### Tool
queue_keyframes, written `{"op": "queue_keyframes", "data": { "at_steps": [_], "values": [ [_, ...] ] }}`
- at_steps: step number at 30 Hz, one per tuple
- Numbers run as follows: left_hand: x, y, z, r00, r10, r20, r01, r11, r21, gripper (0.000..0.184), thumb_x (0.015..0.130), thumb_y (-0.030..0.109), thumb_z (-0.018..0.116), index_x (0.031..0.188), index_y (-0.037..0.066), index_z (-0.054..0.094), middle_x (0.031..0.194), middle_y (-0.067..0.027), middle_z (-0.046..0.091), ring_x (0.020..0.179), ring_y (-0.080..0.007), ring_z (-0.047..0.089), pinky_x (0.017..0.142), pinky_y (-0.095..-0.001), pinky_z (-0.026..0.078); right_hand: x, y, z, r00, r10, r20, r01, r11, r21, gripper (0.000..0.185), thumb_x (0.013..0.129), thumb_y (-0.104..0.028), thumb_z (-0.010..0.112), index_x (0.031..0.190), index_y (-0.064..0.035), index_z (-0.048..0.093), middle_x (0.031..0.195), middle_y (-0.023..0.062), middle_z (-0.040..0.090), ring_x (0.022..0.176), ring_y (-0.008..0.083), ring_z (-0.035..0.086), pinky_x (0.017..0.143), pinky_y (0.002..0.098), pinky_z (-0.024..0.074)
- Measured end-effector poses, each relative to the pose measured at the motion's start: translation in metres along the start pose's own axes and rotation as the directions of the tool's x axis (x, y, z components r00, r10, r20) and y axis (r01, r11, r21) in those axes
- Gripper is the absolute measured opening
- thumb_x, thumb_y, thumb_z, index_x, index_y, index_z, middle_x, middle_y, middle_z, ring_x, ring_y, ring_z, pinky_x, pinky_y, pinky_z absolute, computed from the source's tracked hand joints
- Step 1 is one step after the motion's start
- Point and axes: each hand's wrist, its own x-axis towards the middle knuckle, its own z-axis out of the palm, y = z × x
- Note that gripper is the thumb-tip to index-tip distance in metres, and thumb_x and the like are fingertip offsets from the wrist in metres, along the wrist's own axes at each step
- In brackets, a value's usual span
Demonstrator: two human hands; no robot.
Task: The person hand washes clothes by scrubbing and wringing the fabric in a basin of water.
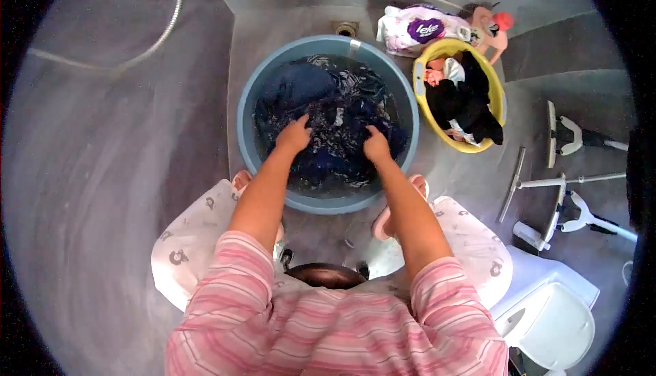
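Inside the blue tub, dark clothes lie in water. Your left hand reaches among them around half past eight, your right hand toward four; I cannot tell whether either grips cloth. Beyond the rim, a yellow basket stands between two and three, a white package between one and two.
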Motion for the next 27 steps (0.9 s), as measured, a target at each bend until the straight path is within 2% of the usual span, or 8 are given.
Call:
{"op": "queue_keyframes", "data": {
  "at_steps": [5,8,11,13,17,19,21,27],
  "values": [
    [-0.015,0.000,-0.064,0.998,0.062,0.022,-0.062,0.998,0.014,0.040,0.081,0.013,0.050,0.120,0.012,0.053,0.112,-0.0181,0.057,0.105,-0.0344,0.054,0.090,-0.0408,0.042,0.000,0.009,-0.069,0.999,-0.019,0.029,0.004,0.899,0.438,0.041,0.065,0.007,0.038,0.091,-0.0067,0.067,0.080,0.0108,0.063,0.077,0.0228,0.058,0.073,0.0292,0.0438],
    [-0.040,0.001,-0.107,0.941,0.305,0.146,-0.321,0.941,0.102,0.042,0.077,0.007,0.047,0.118,0.012,0.055,0.111,-0.0179,0.059,0.105,-0.0330,0.054,0.091,-0.0382,0.042,0.001,0.002,-0.113,0.992,-0.086,0.093,0.033,0.885,0.464,0.039,0.068,0.007,0.036,0.087,-0.0072,0.067,0.079,0.0049,0.062,0.067,0.0161,0.055,0.062,0.0252,0.0423],
    [-0.077,0.023,-0.159,0.923,0.219,0.316,-0.263,0.959,0.106,0.042,0.079,0.011,0.050,0.121,0.009,0.052,0.113,-0.0190,0.057,0.107,-0.0323,0.054,0.091,-0.0368,0.041,-0.033,-0.033,-0.153,0.966,-0.255,0.038,0.207,0.856,0.475,0.032,0.074,0.003,0.038,0.088,-0.0074,0.065,0.077,0.0019,0.061,0.061,0.0119,0.055,0.050,0.0240,0.0415],
    [-0.110,0.047,-0.192,0.868,0.231,0.440,-0.317,0.939,0.132,0.048,0.081,0.023,0.055,0.125,0.006,0.048,0.116,-0.0210,0.055,0.109,-0.0328,0.052,0.092,-0.0363,0.041,-0.056,-0.058,-0.180,0.984,-0.104,0.147,0.028,0.894,0.447,0.031,0.075,0.000,0.038,0.089,-0.0082,0.065,0.075,0.0017,0.061,0.059,0.0114,0.054,0.048,0.0241,0.0406],
    [-0.159,0.066,-0.215,0.875,0.431,0.221,-0.484,0.801,0.352,0.049,0.076,0.039,0.063,0.112,0.007,0.059,0.109,-0.0167,0.060,0.102,-0.0309,0.057,0.087,-0.0386,0.044,-0.119,-0.108,-0.223,0.950,-0.188,0.249,0.160,0.979,0.130,0.030,0.076,-0.028,0.061,0.094,-0.0042,0.062,0.083,0.0055,0.061,0.074,0.0129,0.056,0.060,0.0298,0.0442],
    [-0.181,0.089,-0.234,0.948,0.270,0.171,-0.319,0.827,0.462,0.042,0.075,0.038,0.064,0.107,0.011,0.062,0.108,-0.0145,0.061,0.101,-0.0301,0.057,0.086,-0.0403,0.045,-0.127,-0.107,-0.226,0.820,-0.470,0.325,0.550,0.805,-0.224,0.050,0.066,-0.039,0.073,0.098,-0.0023,0.060,0.086,0.0100,0.060,0.085,0.0208,0.057,0.074,0.0341,0.0448],
    [-0.193,0.096,-0.240,0.972,0.232,0.042,-0.226,0.871,0.435,0.039,0.074,0.037,0.064,0.105,0.013,0.064,0.104,-0.0147,0.062,0.099,-0.0311,0.058,0.083,-0.0411,0.046,-0.144,-0.111,-0.228,0.778,-0.520,0.352,0.628,0.655,-0.420,0.051,0.067,-0.036,0.073,0.099,0.0009,0.059,0.090,0.0218,0.061,0.089,0.0323,0.058,0.080,0.0375,0.0444],
    [-0.212,0.126,-0.237,0.873,0.368,-0.320,-0.405,0.912,-0.058,0.040,0.075,0.036,0.062,0.093,0.000,0.064,0.089,-0.0228,0.062,0.086,-0.0363,0.061,0.074,-0.0411,0.048,-0.211,-0.175,-0.219,0.853,-0.522,-0.018,0.492,0.815,-0.308,0.038,0.081,-0.028,0.060,0.099,0.0052,0.059,0.086,0.0235,0.062,0.083,0.0350,0.061,0.078,0.0385,0.0472]
  ]
}}
